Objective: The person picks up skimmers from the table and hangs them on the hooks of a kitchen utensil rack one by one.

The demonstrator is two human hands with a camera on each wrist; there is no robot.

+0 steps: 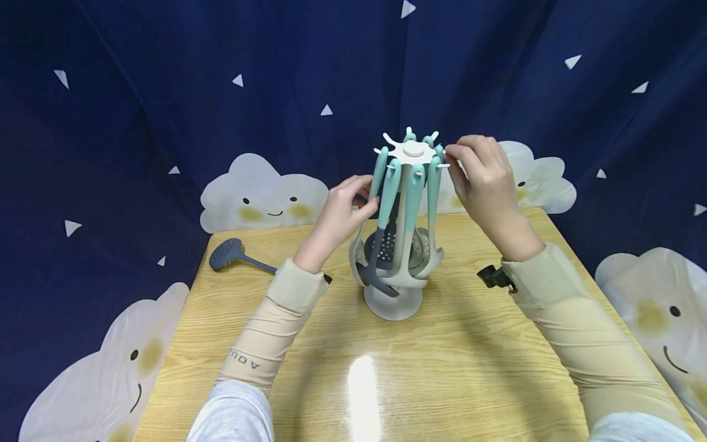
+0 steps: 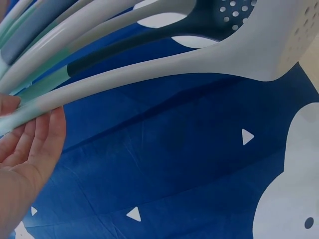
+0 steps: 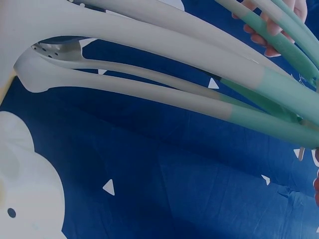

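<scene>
A white utensil rack [image 1: 393, 307] stands on the table, with several mint-handled kitchen utensils hanging from its hooked top. My left hand [image 1: 343, 212] holds a mint handle on the rack's left side; in the left wrist view the thumb and fingers lie on either side of this light grey utensil [image 2: 129, 74]. My right hand [image 1: 486, 178] pinches at the tip of a right-hand hook, close to a handle's top. Only its fingertips show at the right wrist view's edge, near a light grey utensil [image 3: 164, 94]. One rear-left hook [image 1: 388, 139] carries nothing.
A dark slotted utensil [image 1: 226, 253] lies on the wooden table [image 1: 442, 380] at the left, its handle partly behind my left sleeve. A dark blue curtain [image 1: 276, 55] with cloud shapes hangs behind the table. A black wrist mount [image 1: 495, 277] juts from my right sleeve.
</scene>
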